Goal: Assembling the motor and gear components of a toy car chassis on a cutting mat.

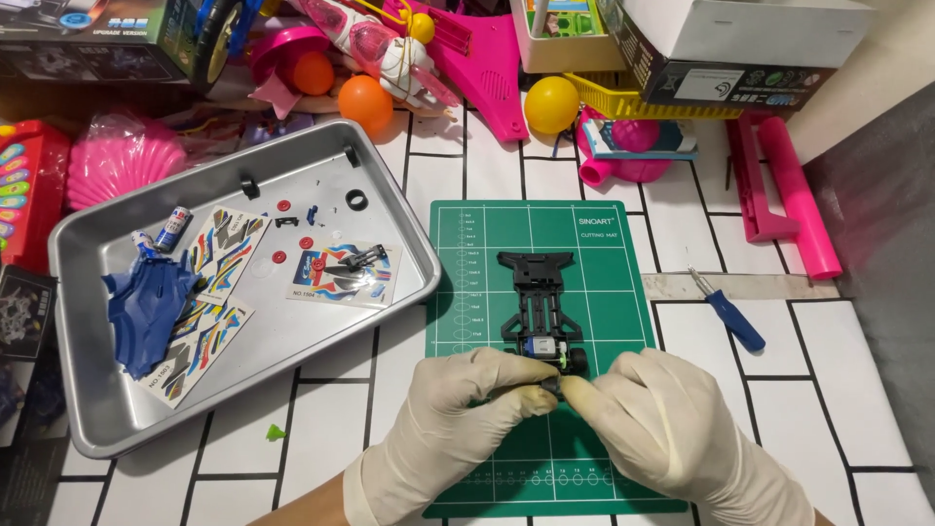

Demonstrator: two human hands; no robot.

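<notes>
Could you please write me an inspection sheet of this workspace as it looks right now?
Surface: white table with black brick-pattern lines; green cutting mat in the middle.
Job's things: black toy car chassis on the mat; a small black wheel pinched at its near end.
Clutter: metal tray with sticker sheets, blue body shell, small red and black parts; blue screwdriver to the right.
Hands: gloved left hand and right hand meet at the wheel.
Cables: nothing seen.
Surroundings: pink plastic toys, orange and yellow balls, boxes along the far edge.
</notes>
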